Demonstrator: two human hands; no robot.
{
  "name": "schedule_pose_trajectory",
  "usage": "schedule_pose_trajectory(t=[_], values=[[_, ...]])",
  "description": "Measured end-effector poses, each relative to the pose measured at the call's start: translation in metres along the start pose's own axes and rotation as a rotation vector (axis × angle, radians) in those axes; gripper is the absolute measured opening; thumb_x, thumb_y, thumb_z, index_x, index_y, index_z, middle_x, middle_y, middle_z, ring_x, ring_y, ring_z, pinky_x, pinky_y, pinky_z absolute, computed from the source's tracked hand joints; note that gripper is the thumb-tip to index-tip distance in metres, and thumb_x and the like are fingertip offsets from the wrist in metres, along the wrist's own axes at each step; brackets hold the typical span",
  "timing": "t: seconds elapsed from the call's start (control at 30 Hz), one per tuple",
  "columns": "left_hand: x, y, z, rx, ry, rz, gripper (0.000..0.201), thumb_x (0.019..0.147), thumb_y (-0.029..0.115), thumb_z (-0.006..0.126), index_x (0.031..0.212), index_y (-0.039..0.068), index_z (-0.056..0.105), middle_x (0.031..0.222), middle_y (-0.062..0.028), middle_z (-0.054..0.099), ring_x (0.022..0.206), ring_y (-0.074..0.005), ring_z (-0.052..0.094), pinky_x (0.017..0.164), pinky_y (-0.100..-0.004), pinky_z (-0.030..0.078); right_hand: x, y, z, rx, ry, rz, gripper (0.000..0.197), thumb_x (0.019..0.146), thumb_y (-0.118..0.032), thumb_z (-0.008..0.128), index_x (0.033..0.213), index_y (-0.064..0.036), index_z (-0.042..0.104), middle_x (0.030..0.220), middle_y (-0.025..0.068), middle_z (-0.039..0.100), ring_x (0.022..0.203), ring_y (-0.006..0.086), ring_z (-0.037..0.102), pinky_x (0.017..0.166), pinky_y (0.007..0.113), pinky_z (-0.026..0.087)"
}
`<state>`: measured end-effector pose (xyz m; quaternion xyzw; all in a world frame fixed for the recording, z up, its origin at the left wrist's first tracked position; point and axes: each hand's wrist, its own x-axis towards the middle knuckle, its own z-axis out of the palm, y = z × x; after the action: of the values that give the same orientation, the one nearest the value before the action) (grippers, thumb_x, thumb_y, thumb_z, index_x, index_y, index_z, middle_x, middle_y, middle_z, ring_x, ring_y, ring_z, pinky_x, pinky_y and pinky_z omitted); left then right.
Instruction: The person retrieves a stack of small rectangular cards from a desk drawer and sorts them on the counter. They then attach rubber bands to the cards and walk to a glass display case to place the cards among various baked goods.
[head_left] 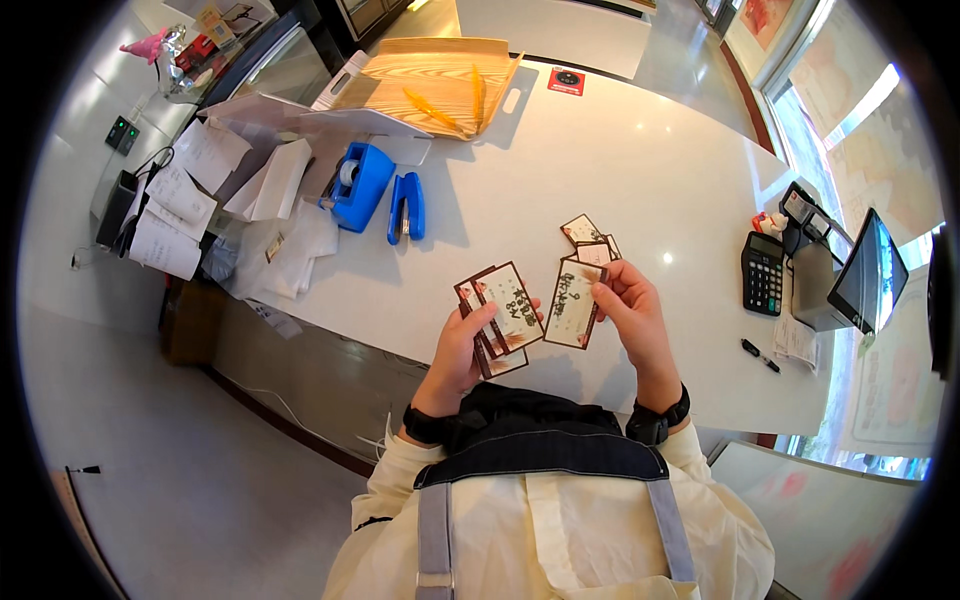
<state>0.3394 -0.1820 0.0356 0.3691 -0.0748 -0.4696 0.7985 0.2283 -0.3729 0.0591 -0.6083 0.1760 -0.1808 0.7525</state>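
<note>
Apron [540, 455] nearest. Left hand [460, 358] closed, thumb over fanned cards [515, 308]; right hand [637, 312] pinches one card [572, 308] by its right edge, both above the table [690, 200]. Likely midway: several cards in hand, small pile [583, 232] beyond not taken up. Held cards' long axes run away from apron, far ends splayed.

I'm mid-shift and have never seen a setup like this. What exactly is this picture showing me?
There is no machine here, just a person's two bare hands. The single picture comes from a wide camera on their head, looking down, so straight edges bend; picture left is their left.

The left hand holds fanned cards; the right hand holds another card. Loose cards lie just beyond it on the white table.

Also there: a tape dispenser and stapler leftward, a tray farther off, a calculator and pen rightward.
</note>
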Motion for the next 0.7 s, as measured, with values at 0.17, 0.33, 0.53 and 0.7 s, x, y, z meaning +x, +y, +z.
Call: schedule_pose_trajectory(t=[0.17, 0.33, 0.53, 0.7], values=[[-0.001, -0.005, -0.006, 0.049, 0.088, -0.009, 0.039, 0.092, 0.012, 0.046, 0.127, -0.005, 0.041, 0.118, -0.0198, 0.056, 0.104, -0.0281, 0.06, 0.088, -0.0396, 0.051, -0.001, -0.001, 0.007, 0.011, -0.104, 0.052, 0.005, 0.087, -0.006, 0.057, 0.085, -0.0056, 0.052, 0.073, -0.006, 0.05, 0.065, 0.0012, 0.046, 0.058, 0.017, 0.037], [0.0, -0.009, -0.002, 0.121, 0.114, -0.023, 0.031, 0.091, 0.014, 0.055, 0.118, -0.002, 0.052, 0.109, -0.01, 0.061, 0.095, -0.0167, 0.061, 0.08, -0.032, 0.053, 0.001, 0.008, 0.009, -0.077, -0.14, 0.033, 0.007, 0.087, -0.006, 0.058, 0.087, -0.0054, 0.051, 0.073, -0.0069, 0.047, 0.066, 0.0005, 0.043, 0.058, 0.017, 0.036], [0.0, -0.013, -0.006, 0.242, 0.011, -0.035, 0.029, 0.092, 0.015, 0.056, 0.116, -0.002, 0.055, 0.108, -0.0082, 0.063, 0.094, -0.0138, 0.06, 0.082, -0.0287, 0.05, 0.003, 0.021, 0.012, -0.121, -0.137, 0.029, 0.008, 0.087, -0.007, 0.059, 0.089, -0.0048, 0.051, 0.074, -0.0067, 0.046, 0.066, -0.0001, 0.041, 0.058, 0.016, 0.035], [0.0, -0.014, -0.006, 0.282, 0.003, -0.034, 0.03, 0.092, 0.015, 0.057, 0.116, -0.002, 0.056, 0.109, -0.0082, 0.062, 0.095, -0.0134, 0.06, 0.084, -0.0287, 0.048, -0.001, 0.012, 0.022, -0.069, -0.143, 0.06, 0.01, 0.088, -0.008, 0.059, 0.095, -0.0033, 0.053, 0.078, -0.0054, 0.052, 0.07, -0.0001, 0.047, 0.06, 0.016, 0.039]])
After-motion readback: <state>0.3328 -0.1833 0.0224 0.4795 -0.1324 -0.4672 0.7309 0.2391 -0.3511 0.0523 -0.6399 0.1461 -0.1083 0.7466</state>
